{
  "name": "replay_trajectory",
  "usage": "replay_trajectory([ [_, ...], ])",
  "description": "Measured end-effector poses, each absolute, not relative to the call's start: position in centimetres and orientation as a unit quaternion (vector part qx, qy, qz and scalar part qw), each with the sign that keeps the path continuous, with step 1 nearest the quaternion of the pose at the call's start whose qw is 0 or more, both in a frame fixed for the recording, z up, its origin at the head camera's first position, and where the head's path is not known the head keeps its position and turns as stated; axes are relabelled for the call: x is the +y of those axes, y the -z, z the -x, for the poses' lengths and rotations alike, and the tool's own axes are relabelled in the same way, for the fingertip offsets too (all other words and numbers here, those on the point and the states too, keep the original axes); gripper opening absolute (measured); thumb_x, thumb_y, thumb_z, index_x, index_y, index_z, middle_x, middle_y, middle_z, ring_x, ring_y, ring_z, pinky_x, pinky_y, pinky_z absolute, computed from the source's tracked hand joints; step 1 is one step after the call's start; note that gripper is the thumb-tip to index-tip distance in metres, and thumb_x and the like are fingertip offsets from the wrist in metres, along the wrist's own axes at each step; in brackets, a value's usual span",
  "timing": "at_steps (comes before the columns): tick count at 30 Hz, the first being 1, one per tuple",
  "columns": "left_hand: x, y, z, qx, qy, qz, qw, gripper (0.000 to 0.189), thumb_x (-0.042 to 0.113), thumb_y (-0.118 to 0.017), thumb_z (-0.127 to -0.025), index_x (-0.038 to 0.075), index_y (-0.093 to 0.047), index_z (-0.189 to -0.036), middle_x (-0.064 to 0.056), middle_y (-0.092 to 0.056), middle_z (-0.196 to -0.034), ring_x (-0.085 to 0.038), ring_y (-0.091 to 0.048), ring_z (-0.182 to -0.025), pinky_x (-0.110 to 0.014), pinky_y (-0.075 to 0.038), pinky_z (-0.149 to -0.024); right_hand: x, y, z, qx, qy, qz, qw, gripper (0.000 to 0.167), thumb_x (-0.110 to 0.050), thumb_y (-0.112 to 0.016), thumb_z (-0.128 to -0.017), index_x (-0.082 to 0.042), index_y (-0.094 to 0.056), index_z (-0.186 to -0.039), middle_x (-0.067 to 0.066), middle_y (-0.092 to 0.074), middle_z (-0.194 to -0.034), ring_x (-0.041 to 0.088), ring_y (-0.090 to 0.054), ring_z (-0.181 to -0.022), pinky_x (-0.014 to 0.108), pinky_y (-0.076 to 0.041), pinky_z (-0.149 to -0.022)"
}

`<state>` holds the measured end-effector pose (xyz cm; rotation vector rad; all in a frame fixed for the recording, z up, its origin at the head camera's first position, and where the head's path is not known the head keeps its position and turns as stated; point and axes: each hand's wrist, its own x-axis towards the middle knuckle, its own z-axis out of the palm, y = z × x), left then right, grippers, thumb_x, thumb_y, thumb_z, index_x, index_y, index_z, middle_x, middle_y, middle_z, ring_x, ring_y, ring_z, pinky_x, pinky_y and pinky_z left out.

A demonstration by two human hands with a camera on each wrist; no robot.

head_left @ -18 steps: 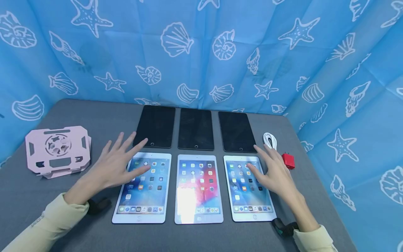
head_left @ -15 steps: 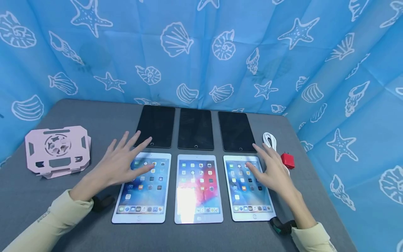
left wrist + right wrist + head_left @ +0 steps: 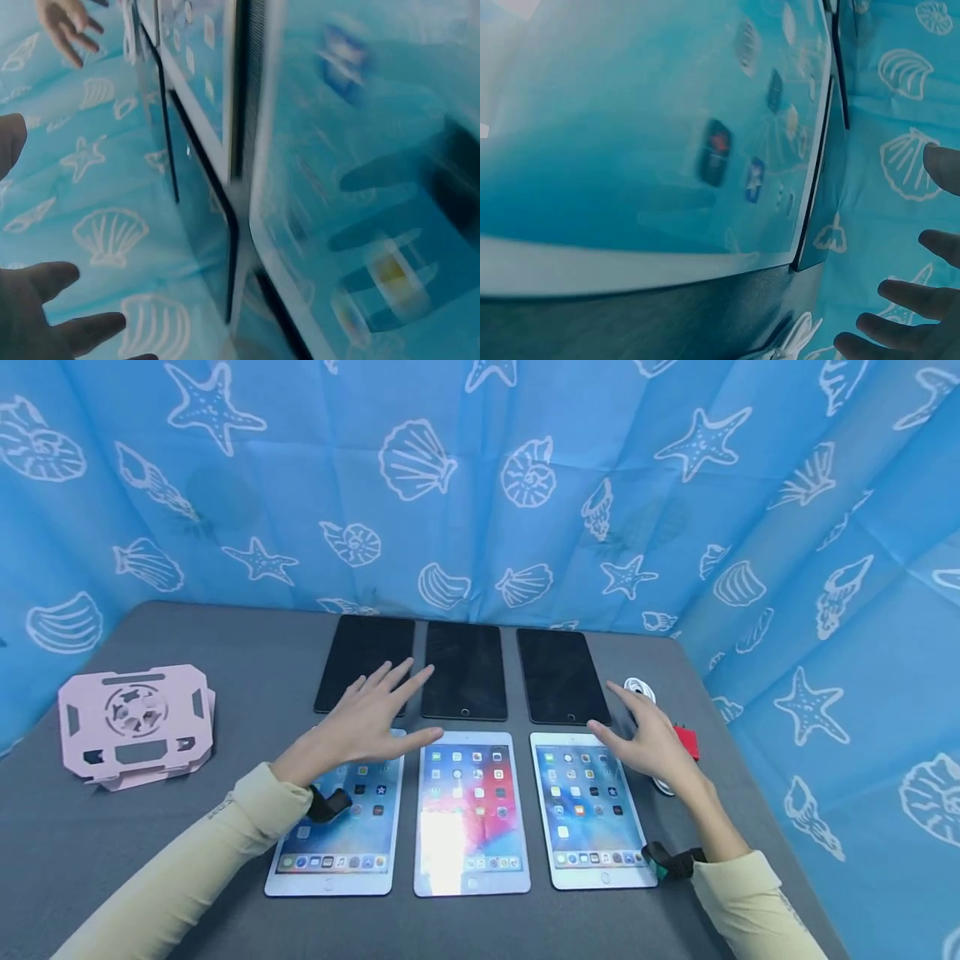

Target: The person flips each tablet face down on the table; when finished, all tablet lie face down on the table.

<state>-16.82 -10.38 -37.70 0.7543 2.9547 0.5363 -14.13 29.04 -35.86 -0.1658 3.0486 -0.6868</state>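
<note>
Three white tablets with lit screens lie in a front row in the head view: left (image 3: 337, 839), middle (image 3: 476, 810) and right (image 3: 588, 818). Behind them is a row of three dark-screened tablets: left (image 3: 363, 647), middle (image 3: 465, 668) and right (image 3: 562, 677). With fingers spread, my left hand (image 3: 363, 722) hovers over the gap between the rows, its thumb reaching the top of the middle white tablet. My right hand (image 3: 652, 739), also spread and holding nothing, overlaps the right white tablet's upper right corner. In the right wrist view, that hand's fingers (image 3: 915, 300) show extended at the right edge.
A pink slotted stand (image 3: 90, 714) lies at the left of the grey table (image 3: 247, 635). At the right, partly behind my right hand, are a coiled white cable (image 3: 640, 687) and a red plug adapter (image 3: 687, 742). A blue shell-patterned curtain (image 3: 480, 527) hangs behind the table.
My left hand has swept right, from over the left white tablet toward the middle one. My right hand has shifted only slightly. The tablets have stayed in place.
</note>
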Motion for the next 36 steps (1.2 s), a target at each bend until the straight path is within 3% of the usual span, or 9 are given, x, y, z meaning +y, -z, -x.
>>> replay_trajectory([
  [8, -4.2, 38.1, 19.2, 0.942, -0.196, -0.271, 0.014, 0.098, 0.071, -0.061, -0.089, 0.024, -0.02, -0.165, -0.015, -0.022, -0.171, -0.045, -0.022, -0.156, -0.071, -0.02, -0.12, 29.2, 36.3, 17.3, 0.967, 0.246, 0.035, 0.059, 0.085, -0.038, -0.068, -0.097, -0.001, -0.026, -0.16, 0.034, -0.029, -0.161, 0.054, -0.029, -0.148, 0.071, -0.031, -0.114],
  [20, 2.9, 39.1, 21.9, 0.941, -0.201, -0.258, 0.083, 0.092, 0.07, -0.056, -0.092, 0.026, -0.022, -0.165, -0.013, -0.024, -0.17, -0.042, -0.022, -0.157, -0.069, -0.018, -0.123, 29.3, 37.3, 20.7, 0.947, 0.259, -0.029, 0.189, 0.104, -0.044, -0.072, -0.093, 0.003, -0.011, -0.162, 0.037, -0.02, -0.163, 0.056, -0.024, -0.149, 0.069, -0.028, -0.117],
  [28, 5.3, 40.1, 22.7, 0.936, -0.24, -0.222, 0.127, 0.091, 0.067, -0.058, -0.092, 0.026, -0.022, -0.165, -0.013, -0.023, -0.171, -0.043, -0.015, -0.158, -0.071, -0.012, -0.123, 29.4, 38.0, 21.7, 0.94, 0.258, -0.064, 0.215, 0.108, -0.043, -0.073, -0.092, 0.009, -0.006, -0.16, 0.039, -0.02, -0.162, 0.055, -0.023, -0.15, 0.065, -0.028, -0.12],
  [36, 6.4, 41.0, 23.5, 0.941, -0.225, -0.205, 0.146, 0.098, 0.067, -0.062, -0.09, 0.019, -0.021, -0.165, -0.01, -0.023, -0.171, -0.041, -0.012, -0.158, -0.069, -0.007, -0.124, 29.8, 38.5, 22.1, 0.942, 0.26, -0.071, 0.202, 0.106, -0.039, -0.077, -0.09, 0.006, -0.013, -0.161, 0.038, -0.026, -0.16, 0.054, -0.03, -0.147, 0.065, -0.031, -0.118],
])
